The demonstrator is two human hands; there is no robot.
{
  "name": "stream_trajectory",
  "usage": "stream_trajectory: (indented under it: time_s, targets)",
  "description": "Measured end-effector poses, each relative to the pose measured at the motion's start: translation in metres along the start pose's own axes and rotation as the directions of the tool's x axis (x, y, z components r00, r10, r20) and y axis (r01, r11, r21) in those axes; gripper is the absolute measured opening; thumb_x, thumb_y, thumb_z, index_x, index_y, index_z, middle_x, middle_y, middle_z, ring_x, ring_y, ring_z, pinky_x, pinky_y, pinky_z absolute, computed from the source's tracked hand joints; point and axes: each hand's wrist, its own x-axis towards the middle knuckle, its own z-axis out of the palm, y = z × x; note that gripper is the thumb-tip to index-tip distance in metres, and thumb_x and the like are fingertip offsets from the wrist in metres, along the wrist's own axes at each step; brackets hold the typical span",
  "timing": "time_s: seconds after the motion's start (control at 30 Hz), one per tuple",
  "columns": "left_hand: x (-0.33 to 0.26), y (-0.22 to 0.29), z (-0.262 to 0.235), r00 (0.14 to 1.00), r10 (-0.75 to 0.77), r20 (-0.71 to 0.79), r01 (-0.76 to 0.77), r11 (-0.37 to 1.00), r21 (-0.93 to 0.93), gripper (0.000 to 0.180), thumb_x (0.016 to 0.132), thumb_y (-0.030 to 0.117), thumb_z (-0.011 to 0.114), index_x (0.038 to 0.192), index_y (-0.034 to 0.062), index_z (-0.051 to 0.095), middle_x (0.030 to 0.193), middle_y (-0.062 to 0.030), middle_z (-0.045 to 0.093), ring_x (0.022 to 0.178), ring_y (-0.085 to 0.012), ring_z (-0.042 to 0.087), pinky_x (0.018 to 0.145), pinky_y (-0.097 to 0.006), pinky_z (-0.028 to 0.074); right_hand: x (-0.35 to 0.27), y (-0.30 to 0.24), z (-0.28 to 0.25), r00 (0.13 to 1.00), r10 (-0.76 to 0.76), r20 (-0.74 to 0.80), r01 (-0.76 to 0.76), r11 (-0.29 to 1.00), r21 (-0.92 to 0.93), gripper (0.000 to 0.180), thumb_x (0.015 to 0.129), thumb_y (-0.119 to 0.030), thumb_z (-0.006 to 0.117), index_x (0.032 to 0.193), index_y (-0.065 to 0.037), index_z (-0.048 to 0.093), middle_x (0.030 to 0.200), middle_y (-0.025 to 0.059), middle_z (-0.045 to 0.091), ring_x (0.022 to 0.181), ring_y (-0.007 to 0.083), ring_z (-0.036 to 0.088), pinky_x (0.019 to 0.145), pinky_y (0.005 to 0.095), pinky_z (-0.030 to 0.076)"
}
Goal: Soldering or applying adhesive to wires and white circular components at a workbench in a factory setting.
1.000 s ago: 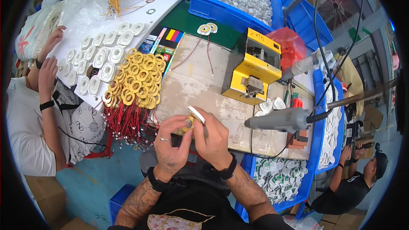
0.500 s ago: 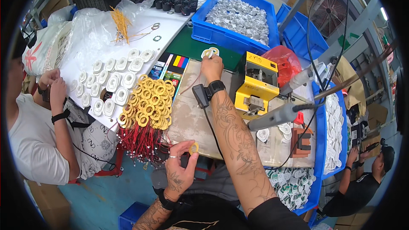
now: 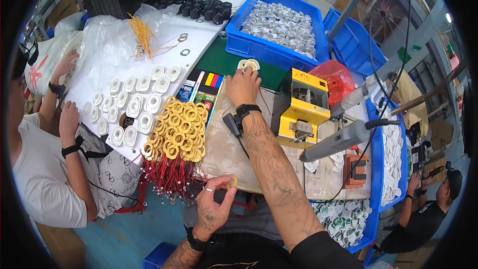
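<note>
A small yellow ring (image 3: 232, 183) is pinched between the thumb and forefinger of my left hand (image 3: 214, 204), just off the table's near edge. My right hand (image 3: 243, 87) reaches forward to the green mat (image 3: 219, 60). Its fingers are spread, with the tips at a few white plastic parts (image 3: 248, 63) that carry yellow rings. A thin wire runs out beside that hand. Left of my right arm lies a thick pile of yellow rings (image 3: 179, 127), their red wires (image 3: 172, 177) hanging over the near edge.
A yellow machine (image 3: 301, 109) stands right of my right hand. Grey tools (image 3: 343, 139) hang from cables near my right forearm. Blue bins (image 3: 279, 50) of white parts are behind and right. At left, a co-worker (image 3: 55, 169) sits by rows of white parts (image 3: 134, 104).
The fingers of my right hand have spread at the white parts, and the hand has shifted slightly. My left hand still holds the ring. The co-worker at left has raised one hand away from the other.
</note>
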Motion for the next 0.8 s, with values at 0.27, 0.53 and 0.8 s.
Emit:
stream_trajectory:
  time_s: [0.27,0.53,0.8]
  targets:
    - [-0.006,-0.016,0.003,0.999,0.031,-0.016,-0.031,0.999,-0.022,0.019,0.088,0.0,0.082,0.105,0.0006,0.072,0.107,-0.0134,0.076,0.094,-0.0217,0.073,0.085,-0.033,0.059,-0.127,-0.045,-0.117,0.942,-0.263,-0.207,0.327,0.594,0.735,0.04,0.092,-0.012,0.071,0.129,0.0,0.061,0.122,0.0204,0.061,0.115,0.0388,0.059,0.1,0.0492,0.048]
    - [-0.026,-0.012,0.034,0.88,-0.311,0.358,0.455,0.767,-0.452,0.02,0.093,-0.008,0.075,0.112,-0.0021,0.07,0.107,-0.0085,0.076,0.095,-0.0136,0.071,0.088,-0.028,0.059,-0.25,0.053,-0.243,0.934,-0.333,-0.134,0.33,0.651,0.683,0.023,0.087,0.001,0.074,0.109,-0.002,0.075,0.089,0.0121,0.073,0.073,0.0295,0.068,0.067,0.0369,0.054]
    - [-0.001,-0.002,0.037,0.924,-0.122,0.362,0.318,0.771,-0.552,0.042,0.089,-0.019,0.071,0.128,-0.005,0.066,0.135,-0.0116,0.064,0.122,-0.0189,0.066,0.109,-0.03,0.053,-0.271,0.169,-0.223,0.984,0.175,-0.014,-0.165,0.949,0.27,0.032,0.091,-0.01,0.076,0.12,0.001,0.065,0.104,0.017,0.064,0.089,0.0328,0.063,0.08,0.0424,0.052]
